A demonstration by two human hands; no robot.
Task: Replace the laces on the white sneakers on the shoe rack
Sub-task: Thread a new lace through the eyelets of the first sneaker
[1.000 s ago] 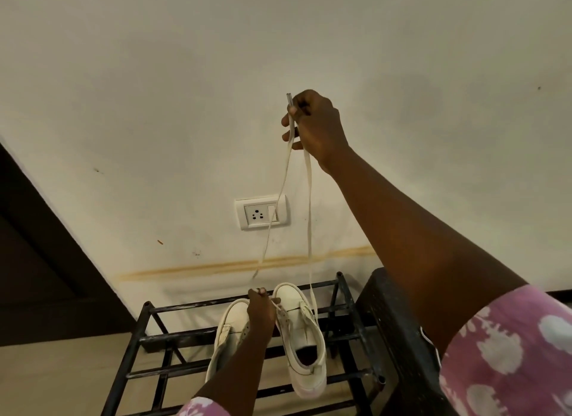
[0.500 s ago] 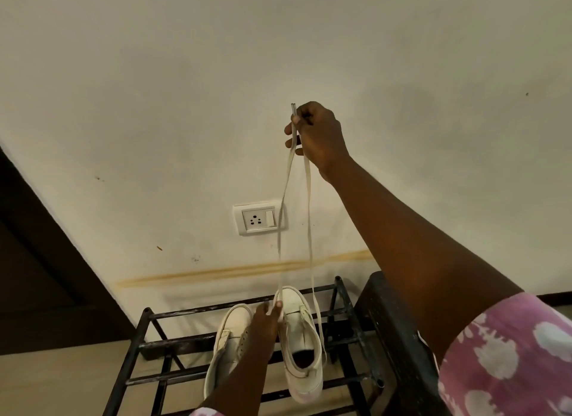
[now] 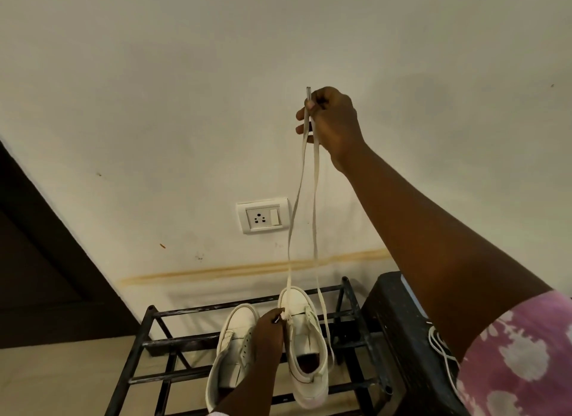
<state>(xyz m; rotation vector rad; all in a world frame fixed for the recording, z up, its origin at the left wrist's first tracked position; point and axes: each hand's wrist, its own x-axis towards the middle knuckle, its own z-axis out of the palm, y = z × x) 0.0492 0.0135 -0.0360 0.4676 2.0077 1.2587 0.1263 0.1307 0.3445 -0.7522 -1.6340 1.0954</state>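
moved: left hand (image 3: pixel 268 332) had shifted to pinch the flat cream lace (image 3: pixel 315 214) at the white high-top sneaker (image 3: pixel 305 338) eyelets | right hand (image 3: pixel 335 127) gripped lace high above, strands hanging | sneaker on black metal shoe rack (image 3: pixel 192 343)

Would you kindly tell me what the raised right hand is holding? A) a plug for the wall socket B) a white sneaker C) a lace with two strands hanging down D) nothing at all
C: the right hand pinches the lace high above the wall socket, and two strands hang down to the sneaker on the right, where the left hand pinches one.
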